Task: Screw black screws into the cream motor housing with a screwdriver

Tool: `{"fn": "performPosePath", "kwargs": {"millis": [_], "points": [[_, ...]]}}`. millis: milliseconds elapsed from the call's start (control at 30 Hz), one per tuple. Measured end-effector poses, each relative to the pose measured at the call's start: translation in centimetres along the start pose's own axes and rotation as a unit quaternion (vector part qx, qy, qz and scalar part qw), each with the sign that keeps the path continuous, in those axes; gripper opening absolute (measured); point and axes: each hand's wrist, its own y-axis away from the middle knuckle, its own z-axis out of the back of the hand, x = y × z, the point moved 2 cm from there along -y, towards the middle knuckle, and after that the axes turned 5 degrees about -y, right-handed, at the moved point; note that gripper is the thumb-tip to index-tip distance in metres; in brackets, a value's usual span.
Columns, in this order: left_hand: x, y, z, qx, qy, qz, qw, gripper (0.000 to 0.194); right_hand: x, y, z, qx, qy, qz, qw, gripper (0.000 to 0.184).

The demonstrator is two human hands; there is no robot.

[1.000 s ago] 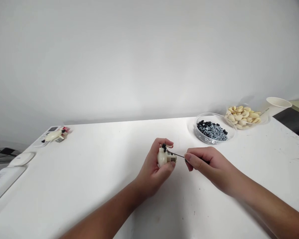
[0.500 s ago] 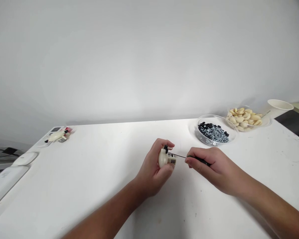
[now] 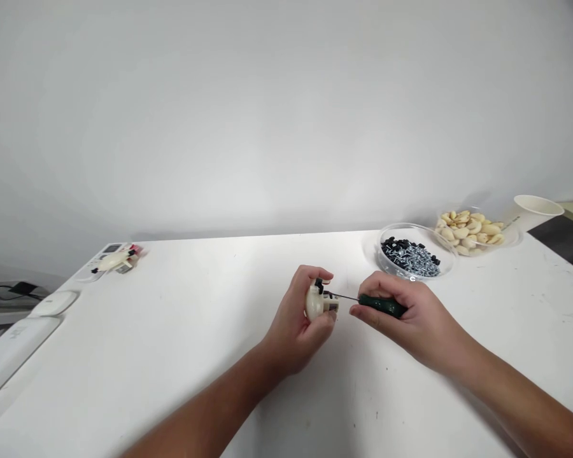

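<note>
Between the thumb and fingers of my left hand [image 3: 296,324] sits a small cream plastic part [image 3: 314,304] with a rounded body and a black piece on top. My right hand [image 3: 410,312] is closed around the dark green handle of a screwdriver [image 3: 381,305]. Its thin shaft points left, and the tip meets the side of the cream part near the black piece. The exact spot under the tip is too small to make out. Both hands are above the white table [image 3: 181,343].
A clear round dish [image 3: 417,277] of screws and black pieces stands at the back right. Behind it are a clear container of cream parts [image 3: 472,232] and a paper cup [image 3: 537,210]. A similar cream assembly [image 3: 114,261] and a white power strip [image 3: 19,350] lie left.
The fingers of my right hand have loosened and shifted on the handle, so more of the green shows. My left hand keeps the cream part in almost the same place.
</note>
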Motion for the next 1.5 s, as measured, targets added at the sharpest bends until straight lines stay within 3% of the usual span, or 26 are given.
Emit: {"fn": "performPosePath", "kwargs": {"millis": [100, 233, 367, 467, 600, 833, 1500], "points": [[-0.2, 0.2, -0.6, 0.019, -0.009, -0.016, 1.0, 0.05, 0.4, 0.0, -0.3, -0.008, 0.006, -0.026, 1.0, 0.031], [-0.4, 0.5, -1.4, 0.07, 0.117, 0.021, 0.99, 0.043, 0.2, 0.1, -0.5, 0.028, -0.018, -0.056, 0.998, 0.024], [0.0, 0.3, -1.1, 0.037, 0.229, 0.101, 0.967, 0.044, -0.2, 0.4, -0.2, 0.029, -0.072, -0.039, 0.996, 0.034], [0.5, 0.1, -0.9, 0.022, 0.265, 0.146, 0.953, 0.044, -0.5, 0.5, -0.2, 0.045, -0.065, -0.066, 0.995, 0.041], [0.6, 0.0, -1.0, 0.01, 0.264, 0.15, 0.953, 0.043, -0.6, 0.4, -0.6, 0.063, -0.055, -0.082, 0.993, 0.043], [0.9, 0.2, -1.2, 0.011, 0.247, 0.154, 0.957, 0.041, -0.9, 0.2, -0.7, 0.031, -0.045, -0.06, 0.997, 0.04], [0.9, 0.1, -1.4, 0.004, 0.23, 0.157, 0.96, 0.039, -1.1, 0.1, -0.9, 0.015, -0.058, -0.064, 0.996, 0.037]]}}
